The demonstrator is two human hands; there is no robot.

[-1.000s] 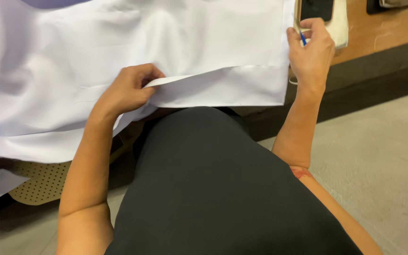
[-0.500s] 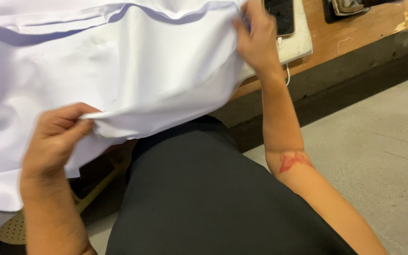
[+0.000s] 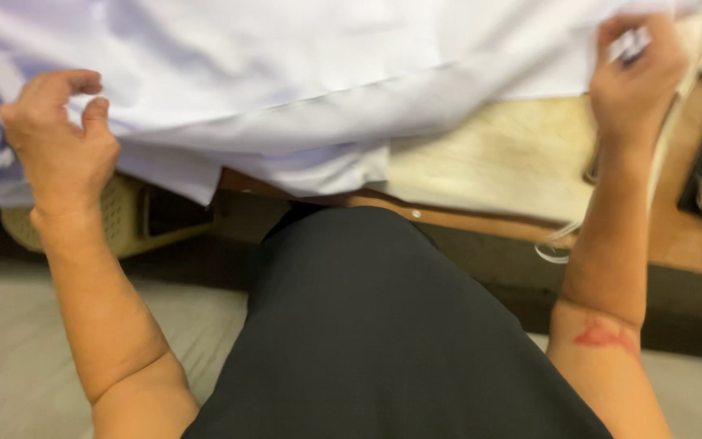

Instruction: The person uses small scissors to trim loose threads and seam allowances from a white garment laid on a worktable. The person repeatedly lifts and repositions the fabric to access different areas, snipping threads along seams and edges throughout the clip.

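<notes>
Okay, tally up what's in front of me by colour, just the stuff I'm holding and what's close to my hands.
White: 1, the cloth, gripped by left hand and right hand.
Beige: 2, the perforated basket and the worn board.
Brown: 1, the wooden table.
Total: 4

Both hands gripped the white cloth (image 3: 286,73): left hand (image 3: 62,146) at its left edge, right hand (image 3: 635,81) above the worktop (image 3: 497,162).

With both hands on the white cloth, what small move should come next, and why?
Probably pull the white cloth taut and flat: the left hand and right hand grip opposite ends, and its folded edge sags over the wooden table.
</notes>
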